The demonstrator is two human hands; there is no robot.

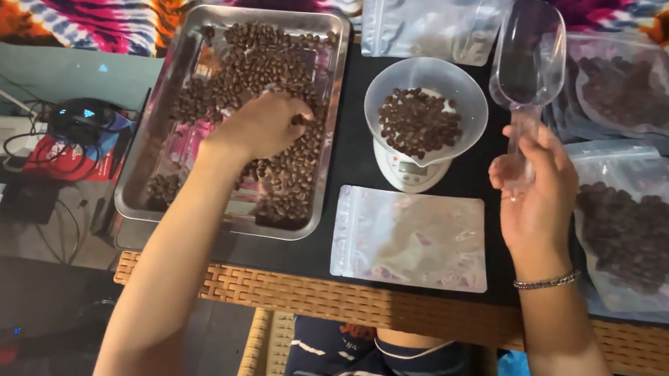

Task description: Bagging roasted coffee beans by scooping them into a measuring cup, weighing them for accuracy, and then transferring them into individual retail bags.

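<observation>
Left hand is down in the metal tray, fingers curled into the coffee beans. Right hand grips a clear plastic scoop by its handle, upright beside the bowl of beans on the scale, mid-desk.

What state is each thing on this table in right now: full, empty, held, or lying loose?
Metal tray: partly covered with coffee beans.
Left hand: in the tray, fingers on the beans.
Right hand: gripping the scoop's handle.
Clear plastic scoop: held upright, empty.
Bowl on the scale: holds some beans.
Zip pouch in front: flat, empty.
Pouches on the right: filled with beans.
</observation>
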